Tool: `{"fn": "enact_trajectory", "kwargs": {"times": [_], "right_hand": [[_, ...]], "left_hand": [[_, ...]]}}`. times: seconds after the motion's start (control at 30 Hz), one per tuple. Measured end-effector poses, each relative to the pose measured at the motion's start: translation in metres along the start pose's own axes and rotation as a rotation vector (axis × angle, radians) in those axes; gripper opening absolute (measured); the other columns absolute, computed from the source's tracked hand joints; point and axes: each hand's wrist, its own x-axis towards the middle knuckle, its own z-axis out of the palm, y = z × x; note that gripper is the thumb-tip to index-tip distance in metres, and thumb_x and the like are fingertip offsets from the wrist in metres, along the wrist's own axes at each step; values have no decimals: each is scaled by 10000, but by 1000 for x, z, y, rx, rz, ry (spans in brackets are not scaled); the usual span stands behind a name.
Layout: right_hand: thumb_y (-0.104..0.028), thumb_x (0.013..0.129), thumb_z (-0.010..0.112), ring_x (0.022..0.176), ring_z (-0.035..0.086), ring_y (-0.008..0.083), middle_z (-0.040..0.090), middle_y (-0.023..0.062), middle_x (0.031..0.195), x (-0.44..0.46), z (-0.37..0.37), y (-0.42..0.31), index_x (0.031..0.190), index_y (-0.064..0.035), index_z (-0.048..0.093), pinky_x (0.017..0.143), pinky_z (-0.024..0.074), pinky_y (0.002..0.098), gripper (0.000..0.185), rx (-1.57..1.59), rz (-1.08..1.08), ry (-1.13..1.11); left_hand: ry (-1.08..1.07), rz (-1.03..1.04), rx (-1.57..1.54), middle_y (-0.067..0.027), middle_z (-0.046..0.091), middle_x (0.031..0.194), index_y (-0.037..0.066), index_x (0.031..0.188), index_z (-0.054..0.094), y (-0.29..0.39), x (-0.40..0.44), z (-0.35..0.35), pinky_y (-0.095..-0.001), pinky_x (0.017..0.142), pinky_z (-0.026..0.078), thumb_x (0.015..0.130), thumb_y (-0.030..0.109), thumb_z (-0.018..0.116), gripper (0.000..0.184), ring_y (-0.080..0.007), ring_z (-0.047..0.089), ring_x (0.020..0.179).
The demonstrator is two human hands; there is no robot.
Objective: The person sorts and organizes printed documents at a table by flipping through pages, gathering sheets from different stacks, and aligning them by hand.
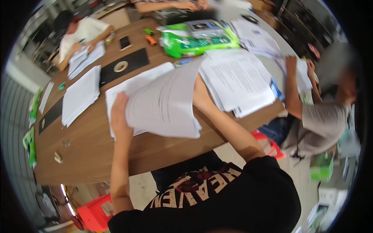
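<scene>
Printed sheets (163, 103) are held up and curved between my two hands, above a paper stack (118, 88) on the wooden table. My left hand (121, 114) is closed on their left edge. My right hand (201, 93) holds the right edge, its fingers partly hidden behind the paper. Right of my right hand lies a large stack of printed pages (237, 79), slightly fanned out. Another stack of sheets (81, 93) rests on the table to the left of my left hand.
A green plastic package (182, 43) lies beyond the papers. A tape roll (121, 66) sits on a black strip, near a phone (125, 42). People handle papers at the far left (83, 31) and at the right (320, 120). Red stools (95, 213) stand below the table (155, 155).
</scene>
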Motion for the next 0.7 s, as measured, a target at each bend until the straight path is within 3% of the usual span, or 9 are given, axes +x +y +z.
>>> {"fn": "enact_trajectory", "kwargs": {"times": [0.07,0.1,0.23,0.37,0.43,0.47,0.53,0.57,0.7], "right_hand": [[-230,887,629,985,615,173,581,102,1186,-12,-22,12,1283,-67,476,809,508,254,454,633,616,-441],[-372,931,564,1077,589,186,545,89,1275,-32,-33,-12,1349,-105,440,884,506,349,512,774,669,-419],[-540,970,362,1210,497,235,479,78,1376,-66,-63,-23,1383,-59,419,1002,427,389,637,1269,749,-470],[-432,972,461,1202,500,235,498,101,1355,-84,-83,-20,1378,-49,420,992,419,363,559,1289,777,-509],[-269,942,541,1048,598,246,611,121,1199,-92,-80,-13,1320,-52,485,910,462,351,439,129,217,-387],[-269,942,541,1048,598,246,611,121,1199,-93,-86,-13,1320,-52,485,910,462,351,439,130,222,-380],[-115,882,587,851,634,222,679,128,955,-84,-102,-30,1197,12,564,802,493,314,340,-28,272,-418],[-135,903,584,736,616,163,682,85,855,-82,-107,-24,1135,31,600,719,504,291,286,-20,226,-366],[-120,910,595,762,619,117,675,73,888,-69,-143,-27,1093,32,618,697,515,269,239,284,316,-197]], "left_hand": [[-64,91,18,-158,525,1334,26,1283,519,12,-14,-10,-435,1045,363,780,-27,580,510,-349,462,1268],[-189,117,90,-147,505,1356,37,1288,519,16,-23,-14,-451,1055,345,784,-45,561,512,-347,438,1287],[-490,110,160,-114,452,1410,69,1309,511,25,-53,-14,-483,1075,307,777,-93,512,556,-341,378,1330],[-625,45,122,-110,442,1416,90,1327,501,39,-57,-15,-476,1074,311,741,-135,497,627,-340,375,1330],[-730,61,202,-97,433,1423,102,1337,495,48,-55,-16,-479,1075,305,707,-122,530,669,-346,368,1331],[-735,67,198,-97,433,1423,102,1337,495,53,-52,-17,-479,1075,305,707,-122,530,669,-346,368,1331],[-813,-7,82,-121,408,1437,100,1347,484,64,-42,-21,-477,1082,291,684,-27,631,691,-361,347,1339],[-815,-5,81,-121,408,1437,100,1347,484,68,-37,-22,-477,1082,291,684,-27,631,691,-361,347,1339],[-587,-127,-96,-153,296,1499,95,1399,414,69,-27,-20,-460,1107,261,660,114,726,802,-378,303,1361]]}}
